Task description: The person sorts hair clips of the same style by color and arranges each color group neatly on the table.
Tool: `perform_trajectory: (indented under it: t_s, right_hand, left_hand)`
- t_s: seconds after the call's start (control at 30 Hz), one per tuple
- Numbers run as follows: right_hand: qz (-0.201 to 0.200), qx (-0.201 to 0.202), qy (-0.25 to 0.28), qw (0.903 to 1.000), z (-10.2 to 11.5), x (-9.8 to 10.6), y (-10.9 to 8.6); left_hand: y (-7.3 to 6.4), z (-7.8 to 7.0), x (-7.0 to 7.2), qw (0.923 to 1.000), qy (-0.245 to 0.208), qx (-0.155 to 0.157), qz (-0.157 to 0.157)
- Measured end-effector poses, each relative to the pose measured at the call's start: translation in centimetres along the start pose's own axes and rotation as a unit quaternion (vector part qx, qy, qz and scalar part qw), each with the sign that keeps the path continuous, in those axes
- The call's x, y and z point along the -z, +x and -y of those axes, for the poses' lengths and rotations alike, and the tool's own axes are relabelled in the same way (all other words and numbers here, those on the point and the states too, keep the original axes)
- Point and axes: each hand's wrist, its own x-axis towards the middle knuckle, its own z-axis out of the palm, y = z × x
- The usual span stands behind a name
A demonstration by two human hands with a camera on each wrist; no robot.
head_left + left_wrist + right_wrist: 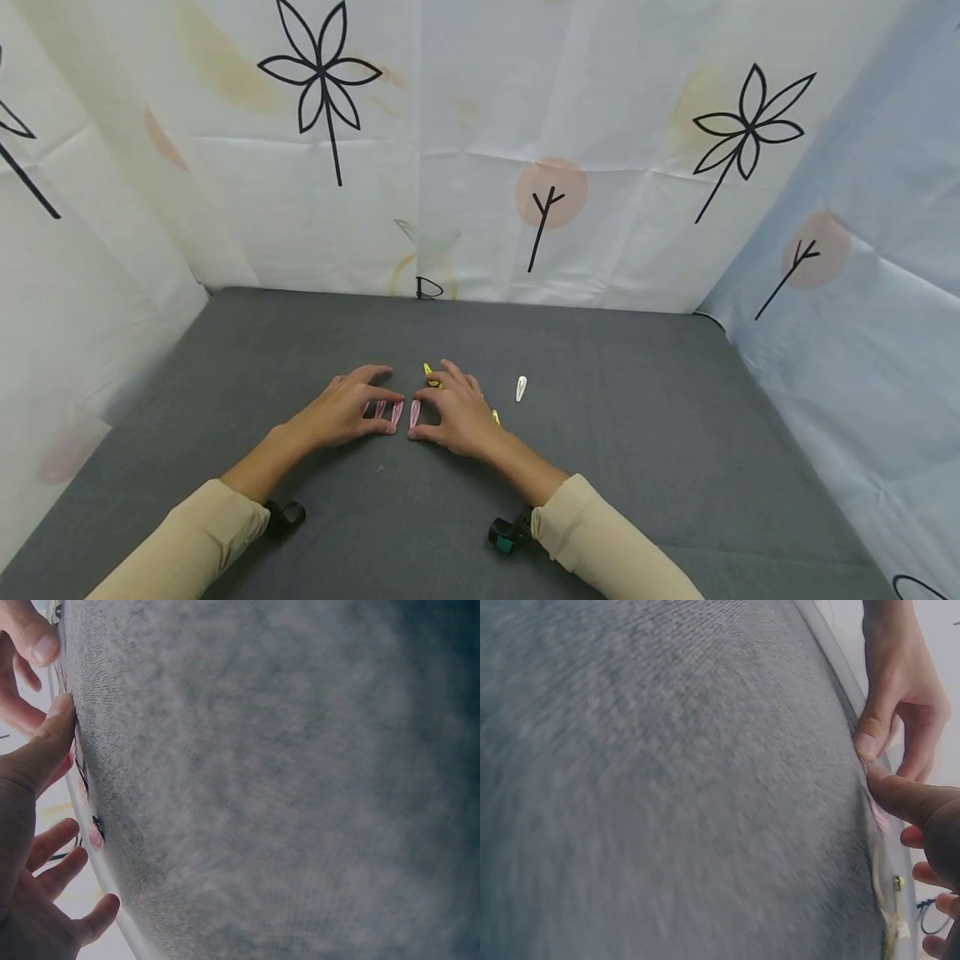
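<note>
My left hand (347, 411) pinches a pink snap hair clip (397, 413) end to end between thumb and index finger. Just right of it, my right hand (459, 417) holds another pink hair clip (415, 412) the same way. Both clips stand roughly parallel on the grey cloth, a small gap apart. Further pink clips (380, 409) lie under the left palm, partly hidden by its fingers. Yellow clips (427, 369) show past the right hand's fingers, and one more yellow clip (496, 417) peeks out beside its wrist. In the right wrist view, both thumb tips nearly meet.
A white hair clip (521, 388) lies by itself to the right of the right hand. Grey cloth (637, 467) covers the table. White patterned curtains (480, 108) hang behind it and along both sides.
</note>
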Motion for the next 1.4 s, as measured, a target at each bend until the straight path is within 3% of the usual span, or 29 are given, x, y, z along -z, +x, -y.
perform_trajectory:
  t_s: [0.27,0.73,1.4]
  right_hand:
    - [-0.024,-0.002,0.025,0.9994,-3.1,2.6,-1.8]
    - [-0.079,-0.076,0.005,0.9939,-10.2,4.3,-5.5]
    - [-0.083,-0.092,0.028,0.9919,-11.2,4.0,-6.8]
  left_hand:
    - [-0.1,-0.1,0.0,1.0,0.0,0.007,0.003]
    - [-0.3,-0.2,-0.1,1.0,-0.003,0.006,0.0]
    - [-0.1,-0.2,0.0,1.0,0.007,-0.004,-0.001]
